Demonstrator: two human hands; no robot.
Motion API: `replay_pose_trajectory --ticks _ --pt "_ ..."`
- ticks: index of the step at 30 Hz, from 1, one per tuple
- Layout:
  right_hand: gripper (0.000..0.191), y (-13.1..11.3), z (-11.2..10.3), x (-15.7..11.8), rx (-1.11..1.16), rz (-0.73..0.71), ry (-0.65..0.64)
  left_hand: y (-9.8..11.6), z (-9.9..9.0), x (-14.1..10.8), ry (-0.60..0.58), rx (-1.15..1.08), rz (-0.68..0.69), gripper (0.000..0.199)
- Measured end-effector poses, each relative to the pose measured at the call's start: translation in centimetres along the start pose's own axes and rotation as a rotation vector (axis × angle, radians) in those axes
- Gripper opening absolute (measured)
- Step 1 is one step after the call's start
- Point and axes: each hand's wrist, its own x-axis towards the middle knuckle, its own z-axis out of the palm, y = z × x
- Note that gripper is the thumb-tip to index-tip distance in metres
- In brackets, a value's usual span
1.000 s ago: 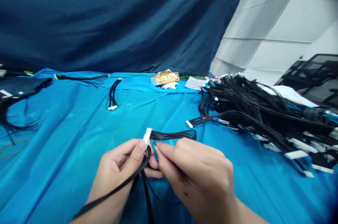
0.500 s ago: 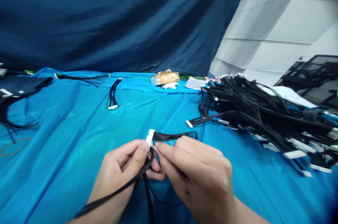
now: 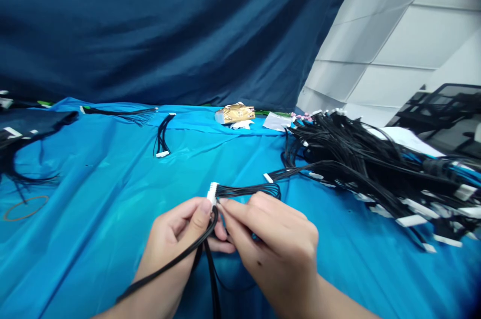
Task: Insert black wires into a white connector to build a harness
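Observation:
A white multi-pin connector [image 3: 212, 193] stands upright in the grip of my left hand [image 3: 180, 239], between thumb and fingers. Black wires [image 3: 244, 191] run from its upper part to the right and loop behind my right hand [image 3: 274, 244]. More black wires [image 3: 173, 261] bend from its lower part and drape over my left wrist. My right hand is closed in a pinch, its thumb and forefinger at the connector's right side. The tip of a thin black wire seems to be in that pinch, though the fingers mostly hide it.
On the right lies a large heap of black wire harnesses [image 3: 349, 153] with white connectors. A short harness [image 3: 162, 133] and a longer one [image 3: 120, 112] rest farther back on the blue sheet [image 3: 112, 189]. A gold packet [image 3: 236, 113] and a rubber band [image 3: 26, 209] lie there too.
My right hand has shifted slightly left, its fingertips closer to the connector. The view has moved a little; my left hand keeps its hold.

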Motion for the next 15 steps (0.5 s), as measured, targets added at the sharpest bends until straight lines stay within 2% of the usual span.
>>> replay_pose_trajectory --ticks 4,15 --pt "0.018 0.01 0.14 -0.29 0.033 -0.003 0.042 0.21 0.25 -0.25 0.003 -0.06 -0.029 0.023" --pt "0.015 0.32 0.28 0.03 0.106 -0.017 0.002 0.36 0.01 0.08 -0.037 -0.006 0.003 0.018"
